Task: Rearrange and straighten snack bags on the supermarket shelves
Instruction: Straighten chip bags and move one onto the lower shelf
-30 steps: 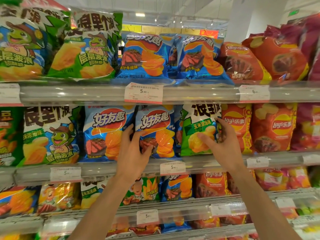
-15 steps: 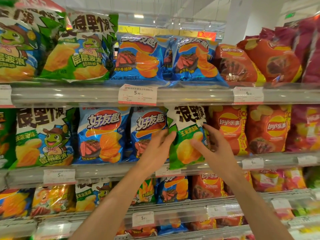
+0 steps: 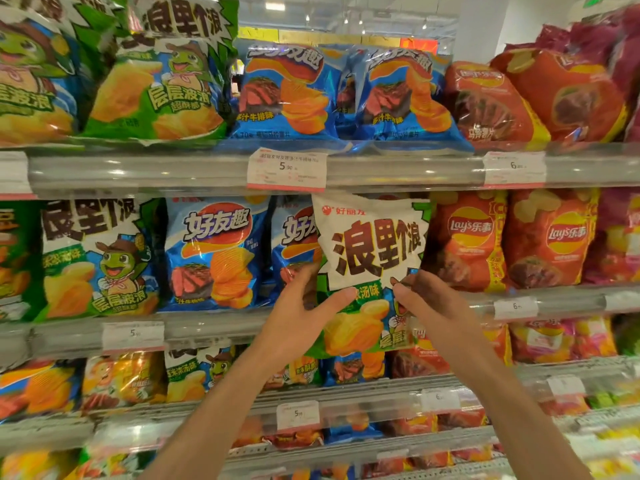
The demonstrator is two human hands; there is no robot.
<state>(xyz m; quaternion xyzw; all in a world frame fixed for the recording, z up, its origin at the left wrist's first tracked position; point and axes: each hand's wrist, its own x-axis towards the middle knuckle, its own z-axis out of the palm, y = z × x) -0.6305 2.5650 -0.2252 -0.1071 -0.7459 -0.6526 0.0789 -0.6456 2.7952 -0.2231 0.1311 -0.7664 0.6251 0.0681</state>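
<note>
Nearest the camera, left hand (image 3: 298,320) and right hand (image 3: 427,303) grip the green-and-white snack bag (image 3: 370,258), fingers curled at both side edges, upright, out before the middle shelf (image 3: 207,327); blue bags (image 3: 214,251) left, red bags (image 3: 467,240) right behind.

The green-and-white bag (image 3: 372,268) reads 浪里个浪, with 好丽友 at its top; the blue bag (image 3: 214,252) reads 好友趣; the red bags (image 3: 550,239) read Lay's 乐事; the price tag (image 3: 286,169) on the upper shelf rail shows 5.90.
</note>
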